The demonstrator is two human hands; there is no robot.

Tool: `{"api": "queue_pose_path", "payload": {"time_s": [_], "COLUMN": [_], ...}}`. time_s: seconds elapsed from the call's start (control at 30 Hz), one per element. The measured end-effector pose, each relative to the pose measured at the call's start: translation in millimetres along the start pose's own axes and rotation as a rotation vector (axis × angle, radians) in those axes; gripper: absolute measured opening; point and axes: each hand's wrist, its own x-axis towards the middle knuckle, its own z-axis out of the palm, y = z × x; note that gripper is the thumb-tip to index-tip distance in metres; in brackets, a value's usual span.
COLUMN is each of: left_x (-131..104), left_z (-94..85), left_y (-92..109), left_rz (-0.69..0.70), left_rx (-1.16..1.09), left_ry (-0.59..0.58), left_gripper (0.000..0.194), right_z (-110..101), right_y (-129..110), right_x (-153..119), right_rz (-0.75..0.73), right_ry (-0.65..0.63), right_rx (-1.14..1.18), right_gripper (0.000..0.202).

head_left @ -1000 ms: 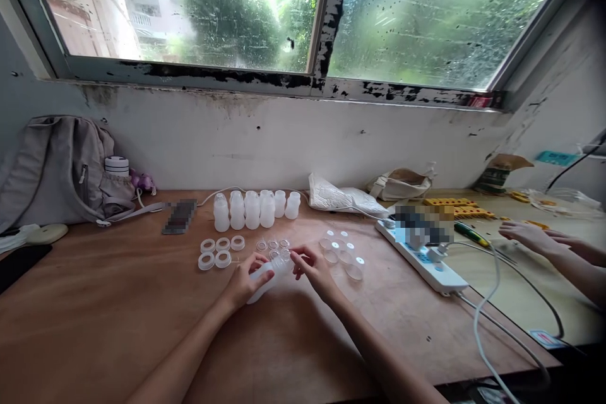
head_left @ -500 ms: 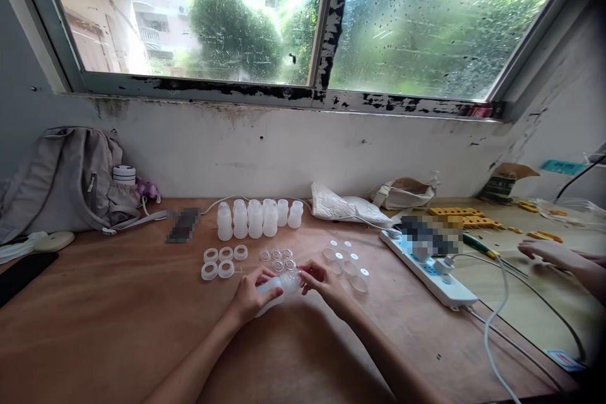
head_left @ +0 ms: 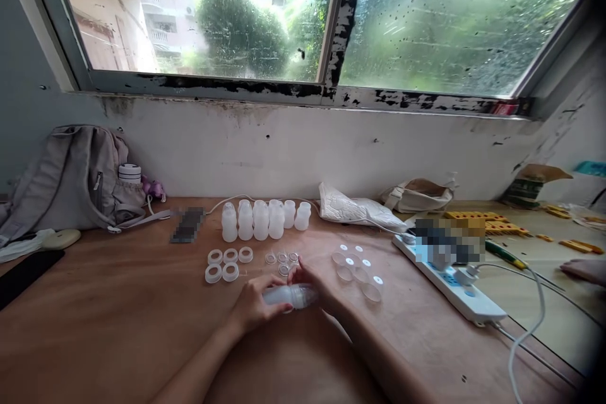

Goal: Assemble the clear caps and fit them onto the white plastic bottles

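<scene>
1. Because the left hand (head_left: 255,304) grips the bottle (head_left: 278,295) by its frosted body, it seems steadied, nearly level.
2. The right hand (head_left: 315,281) curls at its clear end, presumably guiding it; finger contact is unclear.
3. Beyond both, small rings (head_left: 270,263) sit seemingly within reach.
4. Farther off, upright bottles (head_left: 260,224) stand grouped, apparently to save space.

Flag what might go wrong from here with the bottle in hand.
The bottle is held tilted nearly flat between left hand and right hand, so it might slip while being handled. The right hand is close beside the small clear rings and could nudge them out of place.
</scene>
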Motion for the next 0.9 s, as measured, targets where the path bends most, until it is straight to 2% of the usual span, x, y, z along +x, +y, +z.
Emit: {"api": "queue_pose_path", "payload": {"time_s": [0.1, 0.2, 0.33, 0.5, 0.63, 0.8, 0.9], "left_x": [1, 4, 6, 7, 6, 0, -5], "left_z": [-2.5, -1.4, 3.9, 10.2, 12.8, 14.8, 14.3], "left_y": [-4, -10, -18, -20, -16, -10, -6], "left_rz": [0.012, -0.063, -0.185, -0.242, -0.242, -0.283, -0.339], "left_rx": [-0.024, -0.051, -0.053, -0.024, 0.004, 0.033, 0.043], "left_ry": [0.083, 0.141, 0.226, 0.315, 0.339, 0.350, 0.367], "left_gripper": [0.024, 0.019, 0.020, 0.019, 0.019, 0.020, 0.020], "right_z": [1, 0, 6, 10, 8, 14, 20], "right_y": [3, 8, 17, 18, 16, 14, 8], "right_x": [7, 8, 4, -2, -3, -9, -14], "right_rz": [0.071, 0.094, 0.092, 0.042, 0.037, -0.076, -0.141], "right_ry": [-0.108, -0.132, -0.080, -0.031, -0.016, 0.070, 0.075], "right_rx": [0.200, 0.284, 0.338, 0.369, 0.323, 0.110, -0.014], "right_gripper": [0.059, 0.055, 0.051, 0.054, 0.059, 0.049, 0.044]}}
